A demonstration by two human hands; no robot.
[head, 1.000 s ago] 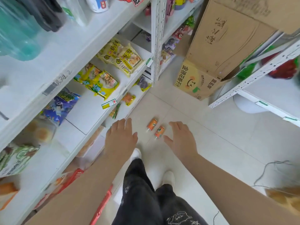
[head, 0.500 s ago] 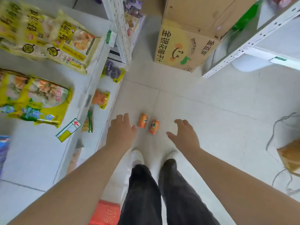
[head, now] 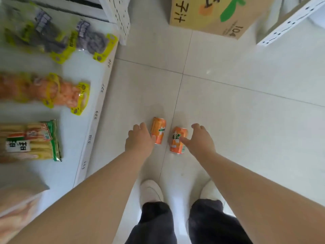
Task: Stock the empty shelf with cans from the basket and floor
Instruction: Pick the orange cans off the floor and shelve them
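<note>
Handling: the left can (head: 158, 130) and the right can (head: 178, 140) are probably rigid but thin-walled and smooth, with moderate weight if full. Lying on their sides, they will likely roll at a nudge.
Where to hold: across the middle of the barrel, thumb on one side and fingers on the other, without squeezing hard.
Look: two small orange soda cans with green lettering, apparently undented.
Position: both lie on the tiled floor (head: 228, 103), just beside each other, ahead of the white shoes (head: 151, 191) and right of the bottom shelf (head: 98, 103).
Left grip: the left hand (head: 139, 138) is spread, its thumb at the left can's side, holding nothing.
Right grip: the right hand (head: 202, 140) is spread, its thumb over the right can, not closed.
</note>
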